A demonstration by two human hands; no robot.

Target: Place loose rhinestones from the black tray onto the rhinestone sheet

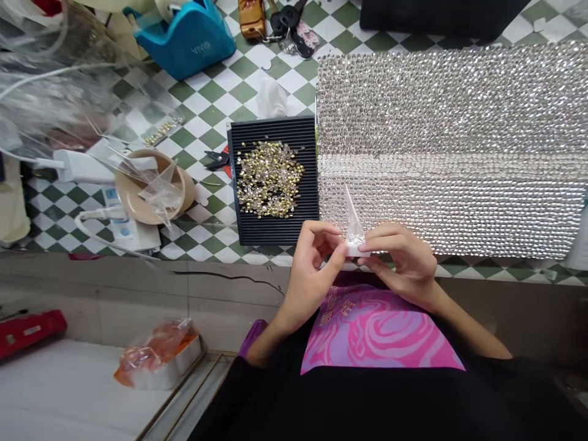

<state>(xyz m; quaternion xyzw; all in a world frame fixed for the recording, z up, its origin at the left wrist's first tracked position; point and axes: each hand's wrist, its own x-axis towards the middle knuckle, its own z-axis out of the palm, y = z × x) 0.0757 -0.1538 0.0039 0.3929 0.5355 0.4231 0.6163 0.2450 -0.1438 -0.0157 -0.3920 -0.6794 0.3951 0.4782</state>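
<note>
My left hand [316,260] and my right hand [402,260] meet at the table's front edge. Between their fingertips is a small clear plastic cone bag [353,229], its thin tip pointing away from me and its wide end white. Both hands are closed in a pinch on that white end. Just beyond lies a wide sheet of silver rhinestones [450,122], with a paler band across it. Left of the sheet, a black ridged tray [271,233] holds a heap of loose gold-backed rhinestones [271,177].
Pliers [218,160] lie beside the tray, with crumpled tissue [271,98] behind it. Farther left are a beige cup [184,190] holding clear plastic cones, a power strip [133,231] and cables. A blue tape dispenser [188,40], keys [289,21] and a black box [441,18] stand at the back.
</note>
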